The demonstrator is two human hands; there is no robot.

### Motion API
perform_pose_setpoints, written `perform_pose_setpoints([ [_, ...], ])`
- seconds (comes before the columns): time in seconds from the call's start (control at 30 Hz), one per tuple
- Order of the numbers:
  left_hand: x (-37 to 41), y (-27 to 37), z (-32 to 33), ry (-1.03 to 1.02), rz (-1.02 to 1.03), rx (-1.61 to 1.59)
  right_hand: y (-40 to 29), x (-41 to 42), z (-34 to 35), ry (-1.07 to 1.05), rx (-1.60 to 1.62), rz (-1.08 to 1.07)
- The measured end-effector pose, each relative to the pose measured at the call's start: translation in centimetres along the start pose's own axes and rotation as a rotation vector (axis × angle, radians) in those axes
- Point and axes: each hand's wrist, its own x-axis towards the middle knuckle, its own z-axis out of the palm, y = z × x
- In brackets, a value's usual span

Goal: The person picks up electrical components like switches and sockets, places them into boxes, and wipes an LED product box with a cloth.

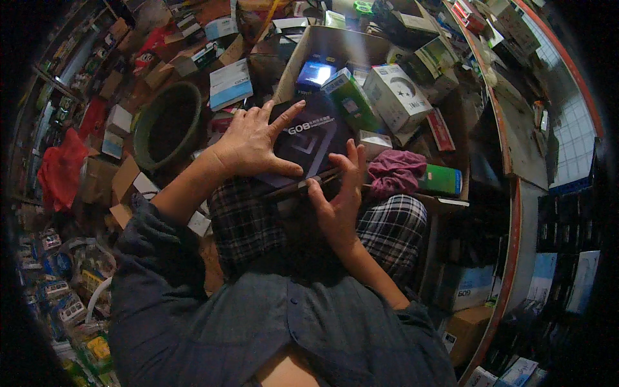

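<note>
A dark flat cardboard box [309, 140] with printed lettering and a purple pattern lies tilted in front of my knees. My left hand [254, 138] rests across its left side, fingers spread and thumb over the lid. At the near edge is my right hand [338, 193], its thumb tip by the box's front lip and its other fingers raised apart. Whether that thumb presses on the lip is unclear. Just beyond the dark box, a green-and-white carton [353, 99] leans beside a white carton [397, 98] with a round picture. A crumpled purple cloth [397, 172] lies right of my right hand.
A large open cardboard carton [295, 60] holds several small boxes. Left of it stand a green round tub [198, 104] and a white-and-blue box [231, 84]. A red plastic bag [63, 167] hangs farther left. Shelving with an orange edge [513, 251] runs along the right.
</note>
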Motion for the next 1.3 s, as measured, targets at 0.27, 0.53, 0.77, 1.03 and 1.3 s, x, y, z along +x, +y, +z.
perform_pose_setpoints([
  [0.27,-0.7,0.7,0.5,0.009,-0.041,0.036,0.9,-1.1,0.3,0.037,-0.004,-0.008],
  [0.53,0.1,0.2,0.8,-0.002,-0.054,0.042,1.5,-4.4,-2.7,-0.163,0.362,0.474],
  [0.77,0.1,0.8,0.0,-0.100,-0.136,-0.017,1.1,-3.0,0.0,-0.129,0.622,0.549],
  [1.03,0.5,1.0,0.7,-0.076,-0.193,-0.208,2.4,-2.7,-0.7,-0.177,0.911,0.651],
  [1.3,1.7,1.0,0.4,-0.112,-0.185,-0.229,3.2,-2.2,-0.1,-0.172,1.185,0.663],
])
